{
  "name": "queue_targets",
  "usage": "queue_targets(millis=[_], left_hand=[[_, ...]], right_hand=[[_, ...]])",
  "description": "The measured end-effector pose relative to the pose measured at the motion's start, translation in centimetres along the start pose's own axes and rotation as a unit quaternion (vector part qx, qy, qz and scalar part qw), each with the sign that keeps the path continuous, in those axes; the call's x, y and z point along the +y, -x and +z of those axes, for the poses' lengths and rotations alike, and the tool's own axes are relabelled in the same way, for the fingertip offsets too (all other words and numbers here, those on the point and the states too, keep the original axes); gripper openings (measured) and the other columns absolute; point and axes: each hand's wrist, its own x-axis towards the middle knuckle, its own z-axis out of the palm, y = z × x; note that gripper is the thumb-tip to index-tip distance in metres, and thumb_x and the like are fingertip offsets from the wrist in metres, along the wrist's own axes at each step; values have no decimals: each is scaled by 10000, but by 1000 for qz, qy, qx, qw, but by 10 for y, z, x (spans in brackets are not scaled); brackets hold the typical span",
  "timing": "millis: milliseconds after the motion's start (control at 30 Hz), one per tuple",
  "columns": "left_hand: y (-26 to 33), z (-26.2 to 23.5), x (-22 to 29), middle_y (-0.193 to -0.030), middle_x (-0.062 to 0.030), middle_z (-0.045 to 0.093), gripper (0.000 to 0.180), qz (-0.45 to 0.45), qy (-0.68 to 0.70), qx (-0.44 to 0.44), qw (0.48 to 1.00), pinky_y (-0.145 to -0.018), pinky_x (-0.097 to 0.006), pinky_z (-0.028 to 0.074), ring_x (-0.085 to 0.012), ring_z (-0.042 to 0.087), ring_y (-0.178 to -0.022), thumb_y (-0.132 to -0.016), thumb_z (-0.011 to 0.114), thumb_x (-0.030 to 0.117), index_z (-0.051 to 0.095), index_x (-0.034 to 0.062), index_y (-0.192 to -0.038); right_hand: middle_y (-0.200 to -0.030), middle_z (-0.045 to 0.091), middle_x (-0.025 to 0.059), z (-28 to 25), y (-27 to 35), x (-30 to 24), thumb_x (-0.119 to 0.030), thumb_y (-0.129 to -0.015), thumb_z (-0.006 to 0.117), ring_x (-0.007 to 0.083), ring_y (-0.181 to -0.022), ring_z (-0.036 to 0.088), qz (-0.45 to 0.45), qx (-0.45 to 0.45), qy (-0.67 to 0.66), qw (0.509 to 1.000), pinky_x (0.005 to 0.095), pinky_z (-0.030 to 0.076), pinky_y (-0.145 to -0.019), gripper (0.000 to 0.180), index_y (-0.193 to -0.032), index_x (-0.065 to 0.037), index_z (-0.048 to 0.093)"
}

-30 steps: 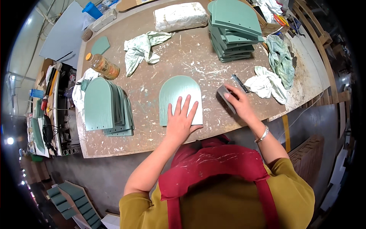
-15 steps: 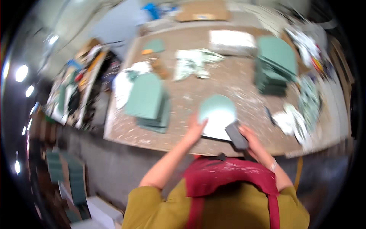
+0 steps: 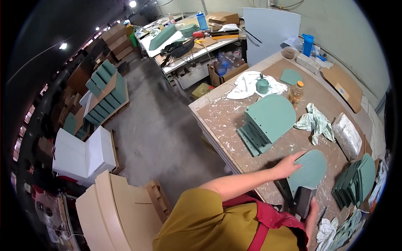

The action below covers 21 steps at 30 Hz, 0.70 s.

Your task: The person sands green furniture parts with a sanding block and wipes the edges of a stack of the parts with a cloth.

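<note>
At the tabletop (image 3: 226,138) now: a pale-green, arch-topped flat panel (image 3: 312,169) sits near the front edge, and the left hand (image 3: 289,166) is on it at nine o'clock, fingers extended, seemingly to steady it; whether they pinch the rim or just rest there, I can't tell. Down at six o'clock the right hand (image 3: 312,211) grips a dark grey rectangular block (image 3: 304,201) from its right side, probably leaving the block's broad face clear. Matching green panels are piled between ten and eleven (image 3: 274,115) and past three o'clock (image 3: 356,182), perhaps to keep the middle workable. A crumpled, green-stained white rag (image 3: 315,124) lies at twelve, within easy reach.
</note>
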Motion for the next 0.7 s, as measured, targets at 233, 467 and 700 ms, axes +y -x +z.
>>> queue_targets(millis=[233,467,700], left_hand=[[3,42,97,-1320,-185,586,542,290,-471,-59,831,-912,-388,524,-316,651,-1047,-799,602,53,523,10,-1333],[36,90,33,-1320,-245,555,561,133,-456,-237,848,-855,-449,553,-379,603,-1099,-830,627,179,494,3,-1346],[-44,68,-11,-1489,-179,406,565,131,-529,-112,831,-1078,-471,385,-415,425,-1321,-921,619,374,483,142,-1417]], right_hand=[[-1450,515,118,-19,0,-62,-472,-979,523,263,-1245,556,-97,-65,-278,954,426,461,-1039,609,-1459,-109,433],[-1367,576,117,-9,-36,-27,-385,-936,621,299,-1217,561,35,-18,-468,883,491,431,-1057,523,-1357,-88,528],[-1294,590,138,-9,-2,-48,-329,-959,606,237,-1196,558,-152,153,108,970,393,453,-1016,470,-1340,-60,553]])
